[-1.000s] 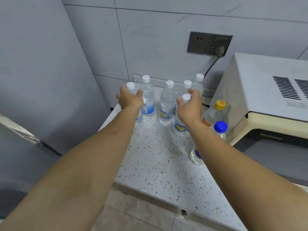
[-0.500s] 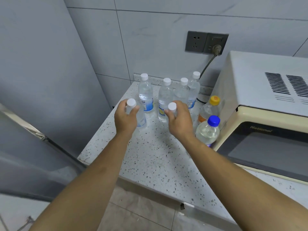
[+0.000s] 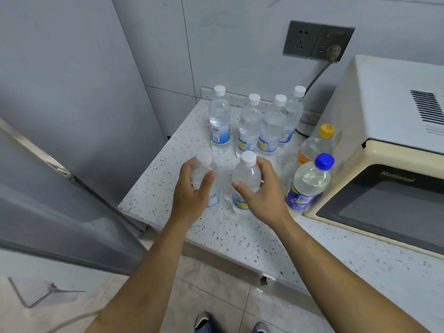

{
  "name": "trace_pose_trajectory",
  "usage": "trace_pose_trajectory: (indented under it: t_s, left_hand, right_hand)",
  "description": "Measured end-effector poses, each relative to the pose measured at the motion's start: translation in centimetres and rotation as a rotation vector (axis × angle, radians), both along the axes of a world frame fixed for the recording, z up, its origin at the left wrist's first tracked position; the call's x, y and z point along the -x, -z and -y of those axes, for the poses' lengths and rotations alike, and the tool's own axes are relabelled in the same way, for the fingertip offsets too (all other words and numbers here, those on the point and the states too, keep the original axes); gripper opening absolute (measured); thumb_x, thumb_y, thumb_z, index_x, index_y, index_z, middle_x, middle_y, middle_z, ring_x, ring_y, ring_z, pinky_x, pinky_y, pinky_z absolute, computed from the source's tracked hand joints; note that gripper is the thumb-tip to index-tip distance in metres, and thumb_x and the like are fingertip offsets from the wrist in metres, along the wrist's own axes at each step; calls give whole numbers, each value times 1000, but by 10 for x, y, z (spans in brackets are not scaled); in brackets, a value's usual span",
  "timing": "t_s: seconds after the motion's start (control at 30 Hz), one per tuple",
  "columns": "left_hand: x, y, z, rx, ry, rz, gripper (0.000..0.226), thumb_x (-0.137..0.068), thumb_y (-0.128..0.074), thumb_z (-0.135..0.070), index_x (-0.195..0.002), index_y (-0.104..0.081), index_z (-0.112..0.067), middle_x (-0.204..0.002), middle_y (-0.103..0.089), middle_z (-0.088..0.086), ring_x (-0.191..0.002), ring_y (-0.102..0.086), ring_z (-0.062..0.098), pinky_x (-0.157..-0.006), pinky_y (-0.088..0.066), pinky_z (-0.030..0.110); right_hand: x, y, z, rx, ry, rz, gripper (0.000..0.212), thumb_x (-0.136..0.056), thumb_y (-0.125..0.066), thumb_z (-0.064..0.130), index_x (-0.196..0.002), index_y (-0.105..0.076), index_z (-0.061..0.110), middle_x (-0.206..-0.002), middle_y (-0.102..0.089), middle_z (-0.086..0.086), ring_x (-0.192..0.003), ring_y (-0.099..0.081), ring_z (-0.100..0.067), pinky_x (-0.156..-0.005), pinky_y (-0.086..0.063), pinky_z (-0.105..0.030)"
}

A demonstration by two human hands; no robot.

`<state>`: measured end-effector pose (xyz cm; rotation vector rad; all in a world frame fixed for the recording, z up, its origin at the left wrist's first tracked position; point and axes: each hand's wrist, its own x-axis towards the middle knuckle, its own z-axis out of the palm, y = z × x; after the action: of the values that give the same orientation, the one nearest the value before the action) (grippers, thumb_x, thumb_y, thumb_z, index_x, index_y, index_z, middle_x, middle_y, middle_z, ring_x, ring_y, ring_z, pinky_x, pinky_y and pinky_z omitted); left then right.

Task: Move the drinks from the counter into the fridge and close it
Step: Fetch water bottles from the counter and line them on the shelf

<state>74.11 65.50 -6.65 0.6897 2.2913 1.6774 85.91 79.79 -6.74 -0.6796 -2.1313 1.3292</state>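
held bottles: two white-cap bottles, left one (image 3: pixel 208 181), right one (image 3: pixel 246 182), upright near counter (image 3: pixel 240 236) front edge
left hand (image 3: pixel 192 197): fingers wrapped round left one
right hand (image 3: pixel 260 195): gripping right one
back row (image 3: pixel 249 123): four bottles by wall edge
right edge: yellow-cap bottle (image 3: pixel 314 145), blue-cap bottle (image 3: pixel 307 186), beside microwave (image 3: pixel 384 145)
fridge (image 3: pixel 60 116): left of counter

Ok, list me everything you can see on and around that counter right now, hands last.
Clear white-capped water bottles standing at the back: four, blue labels, near the wall.
Clear white-capped water bottles held: two, one per hand.
Yellow-capped clear bottle: one, beside the microwave.
Blue-capped clear bottle: one, in front of it.
Speckled white counter: one.
Cream microwave: one, right.
Grey wall socket: one, plugged.
Grey fridge: one, left.
Hands: left and right, each gripping a bottle.
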Motion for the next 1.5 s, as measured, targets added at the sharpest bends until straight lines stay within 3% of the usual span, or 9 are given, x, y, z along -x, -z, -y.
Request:
trace_pose_trajectory:
  t_s: [0.23, 0.43, 0.53, 0.63, 0.8, 0.93, 1.07, 1.33, 1.5]
  left_hand:
    - [2, 46, 5, 104, 10, 213, 72, -57, -78, -60, -116, -38, -56, -107, -56, -30, -94, -59, -7, -65, -44, 11]
    - [-6, 58, 7, -10, -57, 274, 64, -67, -82, -43, -113, -37, -45, -108, -55, -23, -90, -53, -23, -59, -45, 0]
    - [-10, 62, 16, -87, -97, 319, 50, -70, -78, -47, -108, -45, -48, -107, -60, -21, -91, -59, -17, -63, -50, 7]
    - [-21, 65, 28, -216, -77, 467, 34, -74, -74, -50, -103, -57, -50, -102, -70, -21, -95, -68, -1, -66, -55, 14]
    - [-49, 59, 65, -364, -22, 732, 58, -73, -71, -58, -121, -63, -27, -117, -72, 5, -104, -71, 24, -77, -59, 38]
    - [-85, 51, 95, -405, -41, 913, 80, -60, -74, -67, -121, -68, -14, -110, -73, 14, -94, -73, 27, -69, -59, 35]
    - [-132, 52, 118, -361, -67, 985, 86, -56, -73, -78, -106, -75, -7, -95, -75, 17, -79, -74, 29, -64, -60, 37]
    - [-215, 64, 186, -375, -258, 1094, 71, -41, -84, -71, -79, -81, -11, -84, -76, 15, -69, -74, 26, -59, -60, 35]
    - [-243, 64, 254, -414, -536, 1077, 63, -56, -65, -67, -79, -82, -10, -86, -76, 16, -70, -75, 26, -59, -60, 34]
  right_hand:
    - [4, 43, 9, 202, 146, 167, 77, -61, -90, 48, -116, -35, 47, -107, -53, 30, -99, -48, 23, -74, -44, -15]
    - [4, 57, 23, 238, 209, 52, 64, -75, -85, 29, -124, -43, 23, -110, -57, 18, -100, -59, -1, -82, -52, -22]
    - [-8, 58, 30, 252, 171, 6, 57, -83, -79, 22, -127, -47, 7, -115, -61, -6, -102, -61, -17, -84, -52, -28]
    - [-25, 56, 38, 336, 159, -1, 54, -88, -74, 23, -134, -47, 14, -123, -63, -5, -112, -62, -14, -92, -51, -27]
    - [-52, 47, 48, 640, 150, -32, 33, -96, -62, 29, -128, -55, 20, -122, -68, -10, -107, -69, -18, -89, -58, -35]
    - [-78, 42, 58, 1091, 97, -106, 63, -82, -60, 47, -127, -60, 2, -116, -69, -23, -101, -68, -36, -95, -54, -53]
    - [-107, 53, 71, 1330, -71, -68, 54, -74, -62, 57, -96, -80, 11, -90, -75, -14, -77, -74, -27, -65, -61, -37]
    - [-137, 86, 135, 1329, -350, 251, 57, -50, -84, 52, -85, -78, 6, -82, -70, -17, -72, -70, -31, -67, -57, -40]
    - [-135, 94, 202, 1285, -508, 430, 51, -71, -67, 48, -98, -73, 5, -86, -72, -17, -74, -71, -28, -71, -59, -40]
